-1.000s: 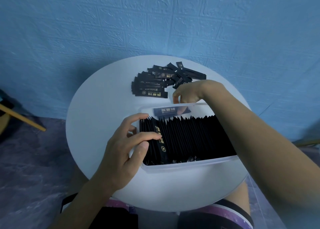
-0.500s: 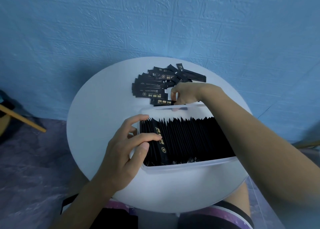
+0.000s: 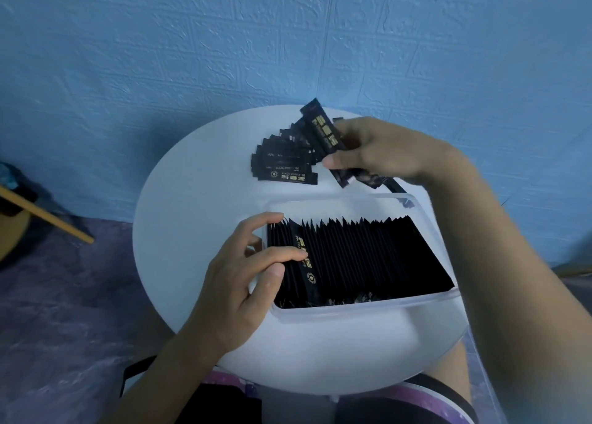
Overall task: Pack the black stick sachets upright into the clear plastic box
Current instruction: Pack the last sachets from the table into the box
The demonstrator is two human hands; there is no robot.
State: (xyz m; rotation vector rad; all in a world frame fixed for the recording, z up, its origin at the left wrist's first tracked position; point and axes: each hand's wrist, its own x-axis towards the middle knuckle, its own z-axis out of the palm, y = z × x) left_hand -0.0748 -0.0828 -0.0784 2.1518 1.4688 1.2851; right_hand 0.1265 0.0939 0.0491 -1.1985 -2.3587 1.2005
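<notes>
The right hand (image 3: 381,149) is lifted above the far edge of the table (image 3: 179,231), its thumb and fingers pinched on a few sachets (image 3: 323,132) — one stands out clearly, slanting up and away with its gold print showing, and the ends of at least one or two more poke out below the hand toward the box. How many it holds in all I cannot tell.

The left hand (image 3: 246,279) rests at the left end of the clear box (image 3: 368,305), fingers spread and bent over the tops of the packed row, thumb against the sachets nearest that end. It seems to be pressing them over or holding a gap open, though no gap is plainly visible.

The box sits in the middle of the table, toward the near edge. The packed sachets (image 3: 362,257) stand on edge in one dense row that runs almost wall to wall — so most of the packing looks done.

What is left is the loose pile (image 3: 282,167) lying flat near the far edge, just beyond the box and beside the right hand, plus those in the right hand. Room for them looks tight, judging by how closely the row is pressed.
</notes>
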